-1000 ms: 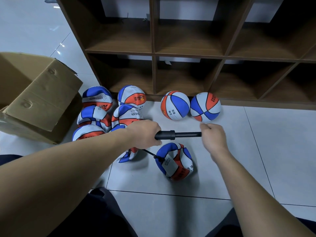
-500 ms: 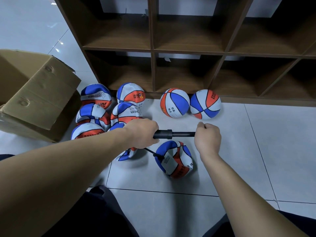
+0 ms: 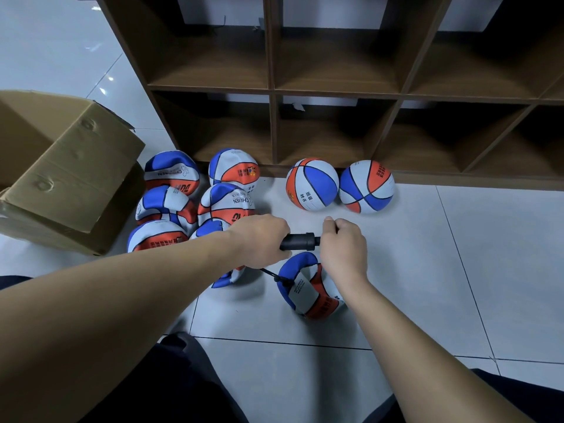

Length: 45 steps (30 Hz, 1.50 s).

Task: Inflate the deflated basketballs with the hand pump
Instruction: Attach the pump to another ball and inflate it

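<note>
Basketball [image 3: 308,288], limp and folded on the floor just in front of the pump [image 3: 299,242], looks soft and light, best steadied by its rim, while the left hand [image 3: 259,239] grips the barrel and right hand [image 3: 343,250] clasps the pushed-in handle.

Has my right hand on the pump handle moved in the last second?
Yes. The right hand has pushed left toward the left hand, closing the exposed rod on the pump, judged against the two round balls by the shelf.
</note>
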Available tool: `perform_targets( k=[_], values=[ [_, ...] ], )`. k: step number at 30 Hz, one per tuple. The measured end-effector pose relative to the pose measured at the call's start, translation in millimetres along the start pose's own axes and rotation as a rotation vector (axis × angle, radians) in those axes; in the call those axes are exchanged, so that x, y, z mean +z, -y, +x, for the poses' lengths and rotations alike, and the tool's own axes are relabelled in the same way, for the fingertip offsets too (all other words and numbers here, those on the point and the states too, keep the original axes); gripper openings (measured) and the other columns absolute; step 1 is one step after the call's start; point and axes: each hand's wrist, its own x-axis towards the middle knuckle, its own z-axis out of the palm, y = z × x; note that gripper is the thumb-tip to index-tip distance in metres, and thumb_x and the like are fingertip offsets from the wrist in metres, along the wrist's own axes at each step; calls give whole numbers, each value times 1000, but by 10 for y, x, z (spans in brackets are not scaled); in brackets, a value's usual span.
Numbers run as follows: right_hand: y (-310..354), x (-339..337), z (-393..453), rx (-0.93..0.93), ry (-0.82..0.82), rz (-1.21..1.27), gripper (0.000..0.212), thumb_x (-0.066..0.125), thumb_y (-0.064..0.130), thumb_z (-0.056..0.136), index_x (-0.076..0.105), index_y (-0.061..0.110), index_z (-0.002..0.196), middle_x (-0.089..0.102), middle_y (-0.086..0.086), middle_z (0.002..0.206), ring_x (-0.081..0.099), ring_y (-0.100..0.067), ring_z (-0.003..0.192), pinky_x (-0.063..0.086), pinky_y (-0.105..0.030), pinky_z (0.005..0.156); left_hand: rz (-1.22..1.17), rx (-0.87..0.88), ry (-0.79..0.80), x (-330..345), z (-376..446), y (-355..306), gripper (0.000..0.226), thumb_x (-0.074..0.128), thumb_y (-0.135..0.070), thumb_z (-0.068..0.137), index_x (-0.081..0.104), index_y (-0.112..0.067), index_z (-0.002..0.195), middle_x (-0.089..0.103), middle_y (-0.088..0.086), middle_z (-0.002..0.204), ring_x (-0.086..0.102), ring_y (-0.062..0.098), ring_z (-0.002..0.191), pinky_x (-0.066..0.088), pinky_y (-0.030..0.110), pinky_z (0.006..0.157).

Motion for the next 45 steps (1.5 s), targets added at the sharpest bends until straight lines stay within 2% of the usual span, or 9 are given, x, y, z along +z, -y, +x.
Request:
perform_targets(
  k=[5, 10, 15, 19, 25, 28, 33, 38, 45],
  values=[
    [18, 69, -17, -28, 20, -7, 43, 43, 33, 112, 52, 12, 75, 61, -5, 73, 60, -24, 70, 50, -39, 62, -31, 24, 3, -10, 9, -57, 29, 63, -46, 97, 59, -21, 83, 62, -1, 75, 62, 23, 72, 47, 34, 59],
    [24, 47, 13, -19, 34, 3, 43, 43, 32, 112, 52, 11, 76, 60, -5, 73, 59, -22, 69, 44, -33, 56, -30, 28, 2, -24, 26, -56, 29, 63, -47, 98, 61, -21, 85, 62, -1, 75, 61, 21, 71, 49, 36, 62],
    [48, -24, 45, -19, 69, 12, 43, 45, 30, 113, 48, 13, 73, 55, -1, 69, 53, -15, 63, 38, -28, 52, -40, 39, -10, -33, 44, -49, 29, 63, -48, 97, 56, -25, 81, 60, -2, 74, 59, 19, 69, 44, 33, 59],
    [30, -60, 48, -30, 78, -10, 46, 46, 31, 112, 45, 14, 69, 52, -2, 65, 51, -18, 60, 38, -30, 53, -41, 49, -4, -25, 43, -44, 29, 63, -48, 98, 55, -25, 82, 58, -3, 74, 54, 15, 67, 40, 32, 58],
    [-173, -451, 391, 150, -75, 38, 48, 54, 27, 104, 40, 11, 61, 44, -6, 59, 40, -30, 61, 36, -38, 59, -51, -13, 20, -47, 21, 100, 34, 65, -49, 98, 52, -25, 77, 58, -4, 73, 52, 14, 65, 40, 32, 57],
    [-258, -594, 510, 258, -106, 172, 47, 57, 25, 102, 35, 15, 63, 34, -3, 59, 32, -26, 62, 29, -36, 60, -78, -30, 27, -52, 11, 116, 34, 66, -49, 98, 54, -25, 77, 58, -4, 71, 54, 15, 64, 43, 32, 58],
    [-223, -516, 474, 267, -163, 248, 51, 56, 21, 101, 31, 18, 56, 26, 8, 46, 27, -23, 56, 25, -37, 60, -32, -36, -10, -60, 42, 43, 34, 63, -49, 98, 52, -26, 76, 60, -3, 73, 55, 16, 65, 41, 31, 56],
    [-121, -374, 387, 218, -206, 224, 51, 54, 25, 105, 36, 18, 57, 36, 2, 52, 34, -22, 53, 29, -33, 56, -21, -44, -27, -73, 32, 30, 32, 62, -49, 99, 55, -27, 77, 62, -3, 75, 58, 17, 67, 45, 33, 57],
    [7, -190, 195, 115, -142, 140, 48, 46, 26, 111, 44, 14, 65, 48, -3, 63, 44, -20, 59, 29, -32, 53, -21, -30, -36, -72, 25, 14, 31, 61, -49, 98, 54, -27, 77, 62, -3, 75, 59, 18, 69, 46, 33, 58]
  ],
)
